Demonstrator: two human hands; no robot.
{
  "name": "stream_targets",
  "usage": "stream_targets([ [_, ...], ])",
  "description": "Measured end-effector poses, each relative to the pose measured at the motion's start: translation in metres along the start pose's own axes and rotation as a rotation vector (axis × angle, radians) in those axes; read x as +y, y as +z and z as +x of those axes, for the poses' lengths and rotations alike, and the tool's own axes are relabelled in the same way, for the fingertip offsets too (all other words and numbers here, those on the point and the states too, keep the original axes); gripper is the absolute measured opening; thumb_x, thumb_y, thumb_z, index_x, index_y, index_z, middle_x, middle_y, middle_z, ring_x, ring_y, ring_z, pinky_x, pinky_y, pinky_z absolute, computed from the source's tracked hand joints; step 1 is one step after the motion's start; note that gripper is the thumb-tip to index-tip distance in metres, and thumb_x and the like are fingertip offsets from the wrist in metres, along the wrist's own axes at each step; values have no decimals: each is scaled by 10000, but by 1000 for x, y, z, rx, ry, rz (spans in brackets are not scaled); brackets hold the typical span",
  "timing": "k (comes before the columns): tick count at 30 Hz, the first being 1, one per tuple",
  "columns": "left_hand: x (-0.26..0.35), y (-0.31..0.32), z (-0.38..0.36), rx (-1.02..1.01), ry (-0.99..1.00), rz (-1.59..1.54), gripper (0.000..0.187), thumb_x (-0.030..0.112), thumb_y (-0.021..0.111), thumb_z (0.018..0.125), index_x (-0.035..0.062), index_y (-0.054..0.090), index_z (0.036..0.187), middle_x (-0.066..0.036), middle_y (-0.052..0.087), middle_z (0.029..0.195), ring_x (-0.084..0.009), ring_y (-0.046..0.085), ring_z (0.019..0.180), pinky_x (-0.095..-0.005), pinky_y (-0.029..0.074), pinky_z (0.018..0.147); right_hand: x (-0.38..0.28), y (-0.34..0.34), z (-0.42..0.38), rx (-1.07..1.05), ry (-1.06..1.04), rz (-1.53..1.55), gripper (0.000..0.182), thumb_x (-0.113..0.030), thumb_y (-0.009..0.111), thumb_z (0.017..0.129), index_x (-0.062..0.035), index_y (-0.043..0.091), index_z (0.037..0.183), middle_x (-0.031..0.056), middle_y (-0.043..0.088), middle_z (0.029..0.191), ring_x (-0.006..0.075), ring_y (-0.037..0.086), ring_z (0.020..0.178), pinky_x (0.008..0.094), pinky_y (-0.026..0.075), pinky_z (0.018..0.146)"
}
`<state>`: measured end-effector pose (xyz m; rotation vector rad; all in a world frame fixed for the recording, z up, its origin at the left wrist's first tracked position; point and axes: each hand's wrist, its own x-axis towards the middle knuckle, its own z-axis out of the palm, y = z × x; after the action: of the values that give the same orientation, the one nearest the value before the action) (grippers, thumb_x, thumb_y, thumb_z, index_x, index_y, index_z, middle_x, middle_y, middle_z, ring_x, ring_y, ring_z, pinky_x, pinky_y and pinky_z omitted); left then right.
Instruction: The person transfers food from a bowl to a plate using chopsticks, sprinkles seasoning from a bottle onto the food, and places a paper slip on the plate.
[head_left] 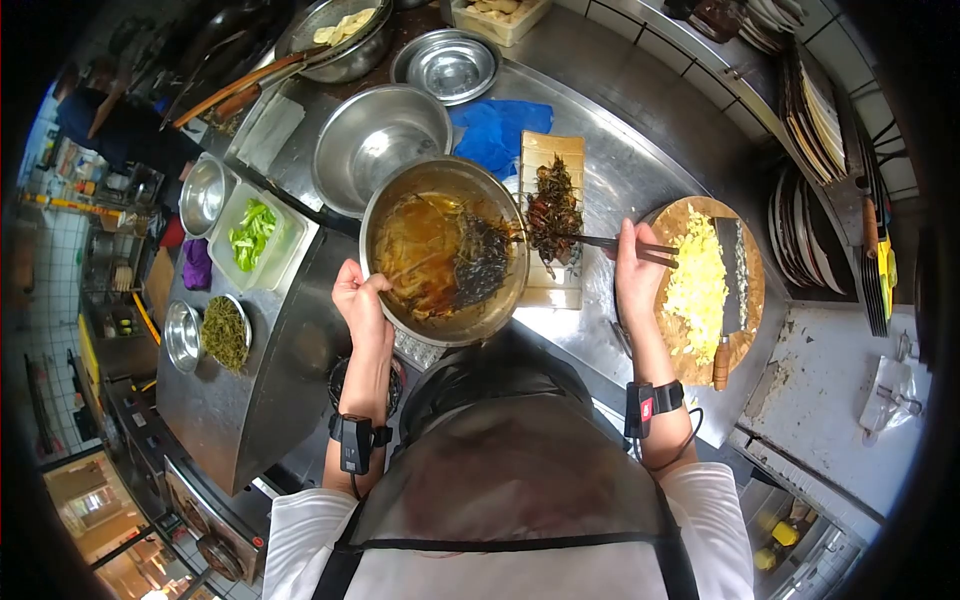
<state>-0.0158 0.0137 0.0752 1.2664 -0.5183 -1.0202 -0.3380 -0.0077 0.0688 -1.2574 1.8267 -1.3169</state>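
Observation:
My left hand [362, 300] grips the rim of a steel bowl [372, 215], which is tilted and holds brown liquid with a dark clump in it. Dark chopsticks [600, 241] are in my right hand [634, 275]. Their tips reach left over a long pale dish [568, 298], touching or just above dark, stringy food [556, 205] heaped on it. Right of my right hand, chopped yellow food [697, 285] lies on a round wooden cutting board [752, 330], with a cleaver [731, 270] resting beside it.
An empty steel basin [385, 135], a smaller bowl [447, 67] and a blue plastic bag [505, 135] sit behind the held bowl. Sliced green vegetable fills a plastic tub [290, 245] on the left, near a bowl of green strands [226, 332]. Plates [810, 110] stand on the right rack.

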Motion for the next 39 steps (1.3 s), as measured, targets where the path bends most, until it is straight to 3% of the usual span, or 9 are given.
stream_targets([
  [6, -2, -3, 0, -17, 17, -4, 312, -180, 436, 561, 106, 316, 594, -6, 454, 599, -90, 405, 530, -212, 351, 493, -14, 5, -3, 70, -79, 84, 292, -174, 549, 897, -6, 489, 666, 28, 489, 516, 76, 466, 479, 239, 385, 453],
  [9, 0, 0, -2, -17, 19, -9, 311, -181, 436, 565, 105, 317, 594, -7, 456, 599, -90, 404, 524, -212, 351, 489, 11, 14, 3, 77, -237, -78, 266, -154, 579, 874, -12, 502, 663, 41, 486, 520, 97, 449, 483, 279, 367, 463],
  [16, 1, -3, -4, -2, 12, -12, 315, -180, 440, 556, 108, 317, 589, 1, 452, 601, -85, 402, 535, -211, 347, 496, 1, 12, 13, 185, -218, 95, 327, -159, 561, 886, -19, 461, 609, 32, 477, 529, 91, 401, 491, 261, 341, 464],
  [26, 1, -3, -2, -2, 24, -10, 311, -173, 454, 541, 109, 330, 585, 11, 447, 602, -80, 394, 537, -212, 327, 487, 3, 10, 3, 93, -224, -47, 327, -130, 572, 871, -8, 423, 607, 70, 400, 505, 125, 354, 468, 291, 316, 445],
  [29, 3, 1, -4, -7, 20, -17, 309, -170, 459, 541, 107, 330, 582, 16, 435, 599, -79, 395, 543, -210, 330, 489, -11, 4, -5, -3, -211, -168, 304, -123, 590, 856, -13, 455, 607, 63, 449, 514, 104, 371, 474, 278, 318, 443],
  [32, 7, 3, -5, -22, 36, -13, 286, -148, 479, 546, 105, 350, 582, 24, 420, 594, -74, 393, 552, -208, 332, 491, -20, -3, -15, -67, -64, 154, 198, -95, 561, 874, -14, 511, 701, 1, 517, 569, 79, 530, 557, 222, 427, 509],
  [33, 7, 3, -5, -31, 42, -1, 281, -143, 481, 546, 105, 354, 581, 26, 420, 593, -72, 393, 551, -208, 329, 490, -20, -6, -19, -187, -93, 295, 114, -81, 536, 887, -10, 531, 798, 15, 567, 710, 100, 587, 635, 215, 482, 550],
  [36, 10, 7, -5, -61, 33, 9, 277, -134, 475, 540, 104, 344, 594, 5, 456, 613, -87, 411, 545, -206, 337, 511, -20, 11, -26, -400, 120, 421, 64, -70, 526, 890, -10, 542, 876, 39, 577, 849, 106, 594, 663, 217, 502, 547],
  [39, 13, 15, -7, -87, 50, 53, 282, -129, 472, 525, 109, 333, 583, 11, 439, 601, -80, 390, 540, -204, 316, 502, 3, 30, -33, -462, 99, 435, 66, -73, 527, 893, -21, 551, 927, 32, 580, 870, 102, 598, 680, 212, 504, 545],
])
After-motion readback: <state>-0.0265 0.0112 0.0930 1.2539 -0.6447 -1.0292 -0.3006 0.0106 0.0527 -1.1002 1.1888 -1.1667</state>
